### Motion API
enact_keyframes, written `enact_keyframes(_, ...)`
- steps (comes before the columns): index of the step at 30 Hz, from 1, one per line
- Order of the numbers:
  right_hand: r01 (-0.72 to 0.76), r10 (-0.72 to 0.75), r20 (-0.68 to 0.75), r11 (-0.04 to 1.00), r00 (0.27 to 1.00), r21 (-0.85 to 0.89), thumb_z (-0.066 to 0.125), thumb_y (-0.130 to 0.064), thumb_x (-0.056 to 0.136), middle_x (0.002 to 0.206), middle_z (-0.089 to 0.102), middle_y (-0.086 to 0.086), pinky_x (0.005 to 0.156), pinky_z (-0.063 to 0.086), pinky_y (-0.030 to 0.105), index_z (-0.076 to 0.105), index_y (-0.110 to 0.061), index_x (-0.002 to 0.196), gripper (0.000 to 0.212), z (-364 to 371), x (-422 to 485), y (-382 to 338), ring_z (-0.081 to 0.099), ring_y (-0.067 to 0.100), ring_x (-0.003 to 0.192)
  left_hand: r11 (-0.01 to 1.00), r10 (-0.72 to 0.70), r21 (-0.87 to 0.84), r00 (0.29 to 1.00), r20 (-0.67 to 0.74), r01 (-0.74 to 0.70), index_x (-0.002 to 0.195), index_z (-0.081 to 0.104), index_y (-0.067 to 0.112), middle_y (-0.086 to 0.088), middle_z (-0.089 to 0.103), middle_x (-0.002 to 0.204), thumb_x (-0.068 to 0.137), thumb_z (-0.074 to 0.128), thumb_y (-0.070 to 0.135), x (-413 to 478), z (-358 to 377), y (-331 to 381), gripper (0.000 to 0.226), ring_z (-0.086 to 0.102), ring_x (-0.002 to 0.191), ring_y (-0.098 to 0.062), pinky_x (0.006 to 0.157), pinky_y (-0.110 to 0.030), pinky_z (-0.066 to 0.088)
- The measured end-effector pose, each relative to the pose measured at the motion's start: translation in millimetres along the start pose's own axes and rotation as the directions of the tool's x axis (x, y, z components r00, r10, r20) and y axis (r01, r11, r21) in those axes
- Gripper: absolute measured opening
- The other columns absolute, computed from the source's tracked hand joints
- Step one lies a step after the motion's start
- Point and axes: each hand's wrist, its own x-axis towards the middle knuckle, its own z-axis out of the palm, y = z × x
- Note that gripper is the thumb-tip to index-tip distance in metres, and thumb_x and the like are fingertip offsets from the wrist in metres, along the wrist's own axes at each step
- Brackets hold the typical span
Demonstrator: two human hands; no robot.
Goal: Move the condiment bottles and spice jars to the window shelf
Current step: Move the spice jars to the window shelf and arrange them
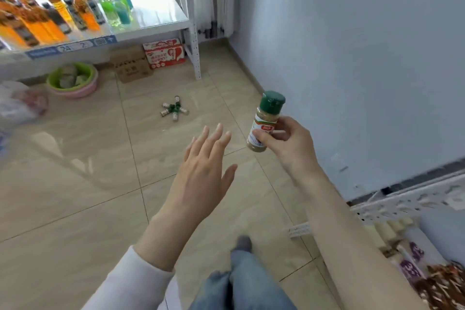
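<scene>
The right hand [289,141] pinches a green-capped spice jar [265,123] by its labelled body, holding it roughly upright in the air above the tiled floor [75,196]. The left hand [203,168] hovers beside it, fingers spread and holding nothing. Farther off, a small cluster of spice jars [174,109] lies on the floor. The window shelf [156,15] carries orange drink bottles [45,15] toward its left end and green and blue bottles [114,2] near its middle; its right end is bare.
</scene>
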Motion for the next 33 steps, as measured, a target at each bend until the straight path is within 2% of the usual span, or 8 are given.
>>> enact_keyframes(3,-0.032,0.033,0.109,0.999,0.994,-0.012,0.077,-0.021,0.074,0.094,0.072,-0.001,0.063,0.044,0.003,0.065,-0.015,0.107,0.036,42,37,3,0.067,0.004,0.085,0.997,-0.074,-0.009,0.997,-0.020,0.074,0.137,0.039,0.008,-0.010,0.032,0.149,0.087,0.060,0.023,21,-4,-37,0.057,0.023,0.141,-0.029,0.113,-0.038,0.015)
enact_keyframes(6,-0.035,0.037,0.188,0.999,0.981,-0.014,0.077,-0.022,0.074,0.098,0.072,0.000,0.069,0.047,0.009,0.065,-0.016,0.108,0.037,79,85,1,0.068,0.009,0.090,0.992,-0.123,0.002,0.992,-0.027,0.123,0.139,0.036,0.009,-0.009,0.030,0.150,0.088,0.059,0.024,60,-8,-70,0.058,0.021,0.141,-0.027,0.114,-0.036,0.013)
enact_keyframes(8,-0.019,0.020,0.216,1.000,0.976,-0.009,0.077,-0.022,0.074,0.099,0.072,0.000,0.071,0.048,0.011,0.064,-0.016,0.110,0.039,96,126,-4,0.068,0.008,0.090,0.990,-0.141,0.011,0.988,-0.058,0.142,0.140,0.035,0.010,-0.008,0.029,0.151,0.088,0.058,0.024,98,-12,-90,0.058,0.020,0.142,-0.026,0.114,-0.035,0.012)
enact_keyframes(12,0.018,-0.019,0.245,1.000,0.969,0.008,0.078,-0.024,0.073,0.094,0.071,-0.005,0.059,0.042,0.001,0.065,-0.017,0.108,0.038,117,215,-21,0.065,-0.003,0.082,0.981,-0.185,0.033,0.976,-0.111,0.190,0.140,0.036,0.011,-0.007,0.030,0.151,0.088,0.057,0.024,181,-24,-123,0.057,0.021,0.142,-0.024,0.114,-0.032,0.012)
enact_keyframes(19,0.023,-0.029,0.303,0.999,0.953,0.022,0.079,-0.028,0.071,0.087,0.071,-0.011,0.064,0.047,0.009,0.064,-0.028,0.096,0.029,151,360,-56,0.067,0.002,0.080,0.969,-0.244,0.007,0.958,-0.154,0.248,0.139,0.036,0.012,-0.005,0.031,0.150,0.087,0.059,0.023,312,-44,-168,0.057,0.022,0.141,-0.023,0.113,-0.036,0.018)
enact_keyframes(24,0.067,-0.067,0.356,0.998,0.932,0.013,0.080,-0.032,0.067,0.085,0.070,-0.012,0.061,0.048,0.008,0.063,-0.033,0.090,0.028,196,452,-73,0.066,-0.002,0.075,0.956,-0.289,-0.002,0.942,-0.169,0.292,0.140,0.035,0.013,-0.005,0.030,0.151,0.087,0.059,0.026,390,-54,-219,0.059,0.022,0.141,-0.022,0.112,-0.034,0.017)
enact_keyframes(28,0.117,-0.113,0.346,0.993,0.932,0.008,0.081,-0.031,0.066,0.081,0.068,-0.015,0.060,0.049,0.008,0.061,-0.035,0.083,0.027,240,530,-91,0.064,-0.004,0.071,0.953,-0.296,0.000,0.936,-0.191,0.302,0.141,0.032,0.015,-0.003,0.027,0.152,0.089,0.056,0.028,461,-68,-272,0.059,0.019,0.142,-0.020,0.114,-0.034,0.015)
enact_keyframes(33,0.165,-0.158,0.316,0.986,0.936,0.005,0.082,-0.033,0.063,0.081,0.069,-0.012,0.059,0.048,0.009,0.064,-0.031,0.088,0.031,296,619,-130,0.063,-0.006,0.065,0.956,-0.288,-0.014,0.931,-0.223,0.293,0.143,0.029,0.016,-0.001,0.024,0.153,0.090,0.054,0.030,544,-103,-339,0.059,0.017,0.142,-0.019,0.114,-0.033,0.012)
